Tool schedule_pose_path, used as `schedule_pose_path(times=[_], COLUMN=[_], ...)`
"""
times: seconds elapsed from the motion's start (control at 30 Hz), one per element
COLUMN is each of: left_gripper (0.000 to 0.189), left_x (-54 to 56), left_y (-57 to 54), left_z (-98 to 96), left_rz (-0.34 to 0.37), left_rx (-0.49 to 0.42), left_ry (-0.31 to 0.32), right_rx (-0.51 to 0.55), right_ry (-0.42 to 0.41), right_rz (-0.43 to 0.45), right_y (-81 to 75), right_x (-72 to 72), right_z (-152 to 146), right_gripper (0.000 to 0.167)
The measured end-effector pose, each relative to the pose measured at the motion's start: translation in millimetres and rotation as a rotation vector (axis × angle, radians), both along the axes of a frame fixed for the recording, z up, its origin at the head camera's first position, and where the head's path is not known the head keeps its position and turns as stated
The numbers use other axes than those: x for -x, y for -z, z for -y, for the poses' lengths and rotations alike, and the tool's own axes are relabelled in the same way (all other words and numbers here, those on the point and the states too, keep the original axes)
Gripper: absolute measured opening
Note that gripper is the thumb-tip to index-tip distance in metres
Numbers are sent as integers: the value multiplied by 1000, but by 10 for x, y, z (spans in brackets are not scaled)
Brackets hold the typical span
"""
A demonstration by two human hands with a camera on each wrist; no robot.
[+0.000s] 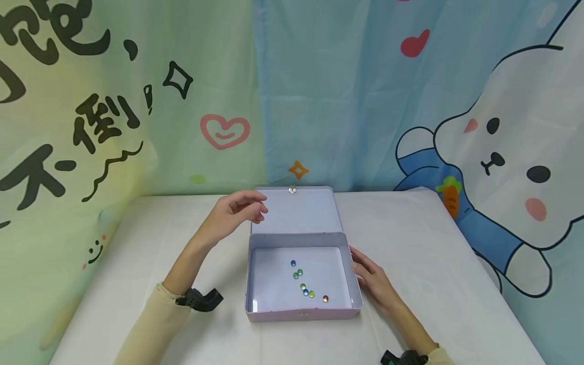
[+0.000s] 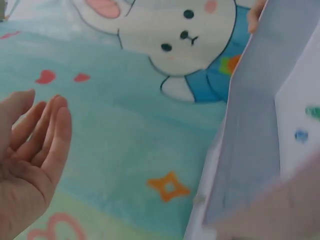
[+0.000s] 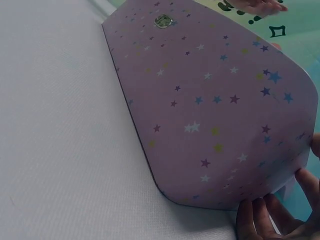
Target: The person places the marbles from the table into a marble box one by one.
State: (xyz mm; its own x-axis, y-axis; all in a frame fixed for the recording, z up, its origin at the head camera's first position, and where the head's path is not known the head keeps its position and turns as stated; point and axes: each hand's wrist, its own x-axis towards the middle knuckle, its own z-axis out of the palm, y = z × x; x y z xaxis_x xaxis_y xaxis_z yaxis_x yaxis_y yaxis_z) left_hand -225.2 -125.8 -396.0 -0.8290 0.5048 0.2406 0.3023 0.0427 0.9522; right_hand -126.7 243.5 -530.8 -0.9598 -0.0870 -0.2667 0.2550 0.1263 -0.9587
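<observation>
A shallow pale-lilac hinged box (image 1: 303,314) stands on the table with its lid (image 1: 296,210) laid back. Several glass marbles lie on its floor, among them a blue marble (image 1: 293,263), a green marble (image 1: 312,294) and an amber marble (image 1: 325,298). My left hand (image 1: 239,210) hovers beside the lid's left edge, fingers loosely bent, holding nothing; its palm (image 2: 25,180) shows in the left wrist view. Against the box's right outer side rests my right hand (image 1: 374,279). In the right wrist view, its fingertips (image 3: 257,207) touch the star-printed wall near a corner.
White cloth (image 1: 214,329) covers the table. Behind it hangs a printed curtain (image 1: 310,101) with a cartoon rabbit. Each wrist wears a black camera mount, the left mount (image 1: 201,300) and the right mount (image 1: 403,358). A round metal clasp (image 3: 163,21) sits on the box.
</observation>
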Motion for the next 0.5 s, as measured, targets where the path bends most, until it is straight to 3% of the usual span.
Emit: schedule_pose_path(times=[0.13,0.37,0.5], left_gripper=[28,27,26], left_x=[-101,-374,-576], left_y=[111,614,820], left_z=[303,929,1291], left_rz=[1,-77,-113], left_rx=[119,409,537], left_ry=[-44,-216,-312], right_rx=[-14,-6,-14], right_ry=[-8,-20,-17], right_rz=[-3,-9,-5], right_y=[-14,-13,-11], right_x=[1,3,-3], right_z=[-1,1,-5], right_gripper=[55,55,55])
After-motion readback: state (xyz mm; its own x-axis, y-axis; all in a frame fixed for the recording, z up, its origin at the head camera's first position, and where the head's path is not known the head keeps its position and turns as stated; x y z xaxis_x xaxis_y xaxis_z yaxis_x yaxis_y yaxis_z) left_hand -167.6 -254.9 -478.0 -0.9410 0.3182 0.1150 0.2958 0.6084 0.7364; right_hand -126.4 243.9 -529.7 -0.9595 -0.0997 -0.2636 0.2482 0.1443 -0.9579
